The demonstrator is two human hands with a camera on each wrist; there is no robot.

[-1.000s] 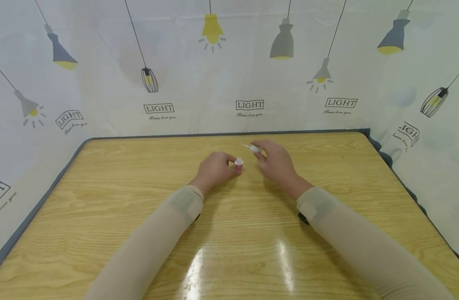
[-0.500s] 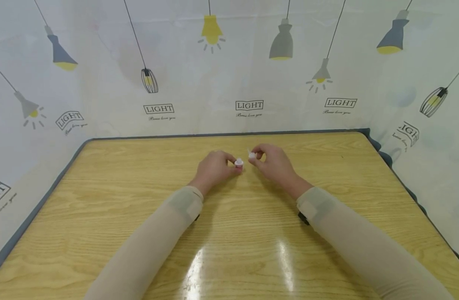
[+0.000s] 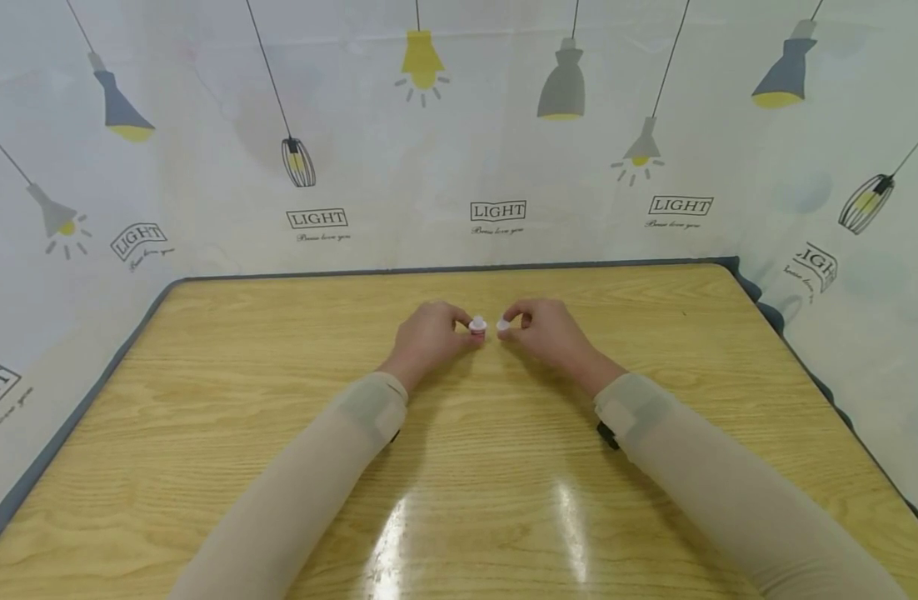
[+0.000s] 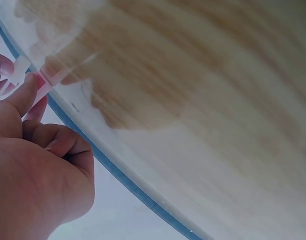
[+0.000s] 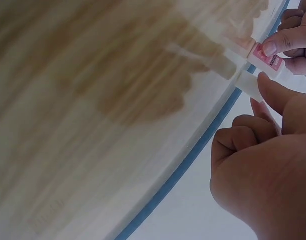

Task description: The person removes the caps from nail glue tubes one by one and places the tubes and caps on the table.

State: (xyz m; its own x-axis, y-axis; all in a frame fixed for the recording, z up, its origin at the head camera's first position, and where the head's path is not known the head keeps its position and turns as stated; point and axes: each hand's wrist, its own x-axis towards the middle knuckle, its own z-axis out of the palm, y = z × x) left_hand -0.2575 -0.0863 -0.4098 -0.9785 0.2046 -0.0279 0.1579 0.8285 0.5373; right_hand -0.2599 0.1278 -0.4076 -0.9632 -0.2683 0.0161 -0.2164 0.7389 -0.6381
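Note:
A small bottle (image 3: 477,332) with a pink label and a white top stands upright near the table's far side. My left hand (image 3: 426,337) pinches it between thumb and fingers. Just to its right, my right hand (image 3: 552,333) pinches a white bottle cap (image 3: 502,325) low at the tabletop. In the right wrist view the cap (image 5: 249,86) sits beside the labelled bottle (image 5: 266,59), apart from it. Fingers partly cover both. The left wrist view shows the left hand (image 4: 43,170) at its edge, with the bottle mostly hidden behind the thumb.
The glossy wooden table (image 3: 459,467) reflects hands and objects. A dark blue edging (image 3: 339,272) runs along its rim. Pale curtains (image 3: 399,158) printed with lamps and lettering stand behind and on both sides.
My right hand has turned the cap, whose thin applicator pointed left before, and brought it down and left to the table near the bottle. My left hand keeps holding the bottle in place.

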